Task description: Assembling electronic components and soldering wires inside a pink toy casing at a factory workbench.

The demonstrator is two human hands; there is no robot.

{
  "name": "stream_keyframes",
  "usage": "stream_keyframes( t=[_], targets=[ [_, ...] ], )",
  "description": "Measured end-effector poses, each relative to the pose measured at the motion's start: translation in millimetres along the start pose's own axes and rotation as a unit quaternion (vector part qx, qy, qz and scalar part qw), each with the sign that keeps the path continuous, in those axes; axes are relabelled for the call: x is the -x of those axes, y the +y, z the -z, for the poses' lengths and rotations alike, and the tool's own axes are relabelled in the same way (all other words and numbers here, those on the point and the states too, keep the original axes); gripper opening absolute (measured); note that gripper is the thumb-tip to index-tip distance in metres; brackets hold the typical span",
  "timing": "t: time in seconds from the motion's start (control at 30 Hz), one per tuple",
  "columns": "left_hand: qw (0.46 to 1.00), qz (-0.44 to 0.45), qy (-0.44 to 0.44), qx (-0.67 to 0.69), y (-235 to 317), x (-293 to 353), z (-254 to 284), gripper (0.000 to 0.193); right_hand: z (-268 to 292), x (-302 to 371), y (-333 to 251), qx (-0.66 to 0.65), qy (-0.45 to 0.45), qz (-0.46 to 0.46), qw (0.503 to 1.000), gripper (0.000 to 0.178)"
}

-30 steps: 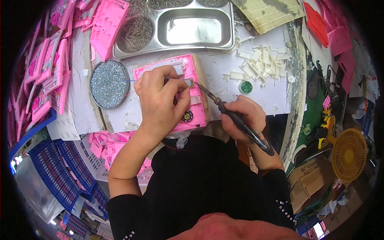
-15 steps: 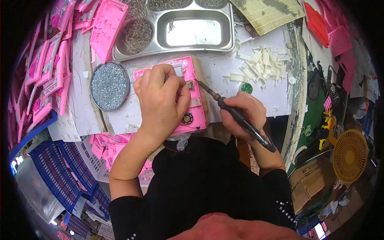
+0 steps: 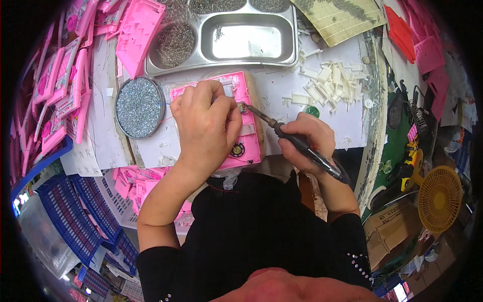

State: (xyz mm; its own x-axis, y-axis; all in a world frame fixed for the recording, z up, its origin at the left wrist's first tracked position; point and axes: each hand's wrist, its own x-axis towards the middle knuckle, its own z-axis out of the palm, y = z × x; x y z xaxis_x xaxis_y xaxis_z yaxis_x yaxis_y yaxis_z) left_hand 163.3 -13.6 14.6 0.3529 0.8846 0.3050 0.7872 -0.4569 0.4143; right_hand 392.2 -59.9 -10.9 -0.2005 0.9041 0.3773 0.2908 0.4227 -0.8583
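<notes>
My right fingers point(image 3: 302, 126) grasp the soldering iron point(image 3: 312, 152), its tip just shifted in to the metal part point(image 3: 242, 109) in the pink casing point(image 3: 251, 146), likely heating it; whether my curled left fingers point(image 3: 231, 118) hold anything, I can't tell.

Worktop point(image 3: 352, 116) brightly lit | white glare thrown back by metal tray point(image 3: 249, 43) | black shirt point(image 3: 256, 221) rendered with little detail | straight edges bowed toward rim | corners blacked out

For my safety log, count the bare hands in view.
2: the left hand, over the pink casing, and the right hand, around the soldering iron. No others show, though clutter could hide some.
</notes>
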Motion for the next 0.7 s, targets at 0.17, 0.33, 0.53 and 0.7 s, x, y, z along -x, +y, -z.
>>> stream_keyframes(
  t=[0.17, 0.33, 0.53, 0.7],
  targets=[
    [1.0, -0.004, 0.002, -0.004, 0.1, -0.3, -0.6, 0.014, 10.0, -6.4, 7.1, -0.007, -0.045, 0.016, 0.999, 0.024],
    [1.0, -0.006, 0.001, -0.009, 0.2, 0.1, -0.4, 0.014, 18.7, -10.4, 7.3, -0.005, -0.043, 0.025, 0.999, 0.025],
    [1.0, -0.005, 0.001, -0.011, 0.2, 0.1, -0.4, 0.013, 21.1, -9.4, 6.5, 0.001, -0.031, 0.029, 0.999, 0.026],
    [1.0, -0.006, 0.002, -0.011, 0.6, -0.2, -0.5, 0.013, 19.3, -7.5, 10.9, 0.002, -0.042, 0.06, 0.997, 0.029]
  ],
)
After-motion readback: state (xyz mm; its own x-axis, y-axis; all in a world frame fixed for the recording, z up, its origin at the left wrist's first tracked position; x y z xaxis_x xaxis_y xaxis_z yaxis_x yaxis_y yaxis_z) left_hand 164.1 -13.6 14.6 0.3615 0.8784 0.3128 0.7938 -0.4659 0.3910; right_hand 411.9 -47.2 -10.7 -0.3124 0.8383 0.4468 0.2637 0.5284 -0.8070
